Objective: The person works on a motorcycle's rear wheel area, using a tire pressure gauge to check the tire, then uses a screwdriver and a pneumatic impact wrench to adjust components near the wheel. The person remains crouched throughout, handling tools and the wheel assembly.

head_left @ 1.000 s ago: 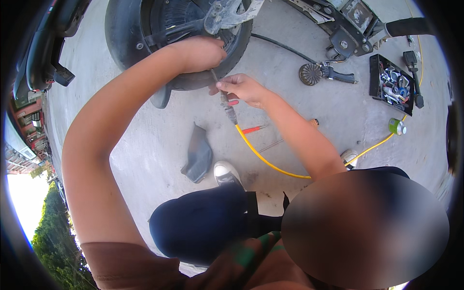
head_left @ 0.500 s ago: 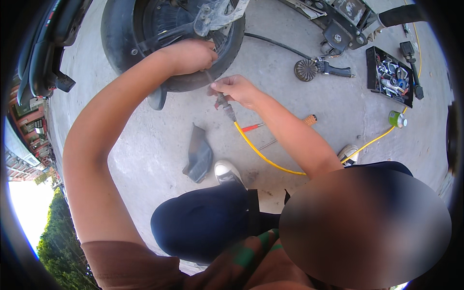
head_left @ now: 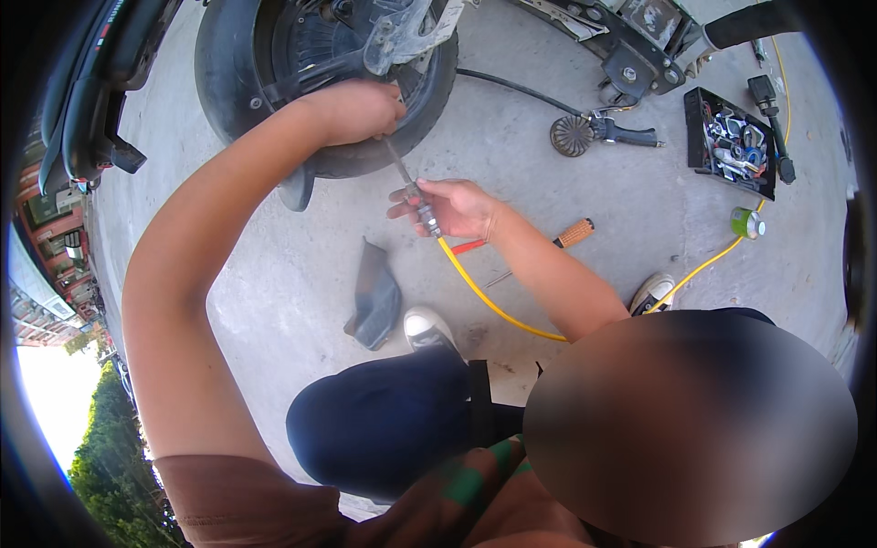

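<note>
My left hand [head_left: 362,111] is closed at the rim of a black scooter-like wheel [head_left: 224,82], knuckles up; whatever its fingers grip is hidden. Just below it, my right hand [head_left: 464,212] is around an air hose nozzle [head_left: 426,212], thumb along one side and fingertips showing on the other. The nozzle's thin grey tube [head_left: 399,164] points up to the left hand's fingers. From its lower end a yellow air hose [head_left: 480,290] curves down under my right forearm. A grey metal bracket [head_left: 388,46] crosses the wheel above the left hand.
An orange-handled screwdriver [head_left: 575,233] lies beside my right forearm. Farther right are a tyre inflator gun with a round gauge [head_left: 574,135], a black tool tray [head_left: 696,137], a black power tool [head_left: 767,105] and a green can [head_left: 744,223]. A dark plastic piece [head_left: 375,297] lies near my shoe.
The right hand has moved slightly down and right, its fingers looser and more spread around the nozzle, whose thin tube now shows in full. The left hand stays at the wheel.
</note>
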A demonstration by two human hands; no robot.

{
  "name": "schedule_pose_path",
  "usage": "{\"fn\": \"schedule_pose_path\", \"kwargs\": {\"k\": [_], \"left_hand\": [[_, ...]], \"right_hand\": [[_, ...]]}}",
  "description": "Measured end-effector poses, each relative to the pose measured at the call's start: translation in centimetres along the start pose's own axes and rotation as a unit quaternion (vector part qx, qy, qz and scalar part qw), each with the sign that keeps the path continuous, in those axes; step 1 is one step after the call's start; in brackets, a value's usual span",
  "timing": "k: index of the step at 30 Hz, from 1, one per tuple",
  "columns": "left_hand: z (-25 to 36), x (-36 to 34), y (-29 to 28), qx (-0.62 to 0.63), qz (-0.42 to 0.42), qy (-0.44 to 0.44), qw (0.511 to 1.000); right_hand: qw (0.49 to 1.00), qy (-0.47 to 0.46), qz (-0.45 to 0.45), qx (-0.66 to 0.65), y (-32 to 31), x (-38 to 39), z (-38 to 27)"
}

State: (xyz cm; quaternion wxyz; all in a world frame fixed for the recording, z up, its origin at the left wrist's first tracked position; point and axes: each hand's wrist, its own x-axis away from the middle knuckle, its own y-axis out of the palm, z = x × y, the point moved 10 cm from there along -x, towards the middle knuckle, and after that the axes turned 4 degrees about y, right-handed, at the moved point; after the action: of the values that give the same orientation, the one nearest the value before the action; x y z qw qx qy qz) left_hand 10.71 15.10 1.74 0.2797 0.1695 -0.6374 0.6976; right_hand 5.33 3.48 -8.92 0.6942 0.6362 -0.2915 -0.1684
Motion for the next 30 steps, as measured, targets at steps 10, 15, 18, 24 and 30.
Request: {"fn": "schedule_pose_path", "kwargs": {"k": [10,15,18,24,30], "left_hand": [[0.3,0.1,-0.3,-0.011,0.030,0.014,0.999],[0.2,-0.1,0.0,-0.018,-0.004,-0.001,1.000],[0.2,0.0,-0.2,-0.018,-0.010,-0.013,1.000],[-0.3,-0.2,0.2,-0.008,-0.016,-0.037,0.999],[0.2,-0.2,-0.1,-0.028,0.036,0.001,0.999]], "right_hand": [[0.995,-0.085,0.038,-0.023,-2.0,-0.7,0.4],[0.976,-0.107,0.176,0.072,-3.0,0.1,-0.5],[0.926,-0.161,0.255,0.227,-1.4,1.9,-2.8],[0.666,-0.315,0.407,0.541,0.1,3.5,-5.3],[0.916,-0.263,0.226,0.199,-2.5,0.8,-3.0]]}}
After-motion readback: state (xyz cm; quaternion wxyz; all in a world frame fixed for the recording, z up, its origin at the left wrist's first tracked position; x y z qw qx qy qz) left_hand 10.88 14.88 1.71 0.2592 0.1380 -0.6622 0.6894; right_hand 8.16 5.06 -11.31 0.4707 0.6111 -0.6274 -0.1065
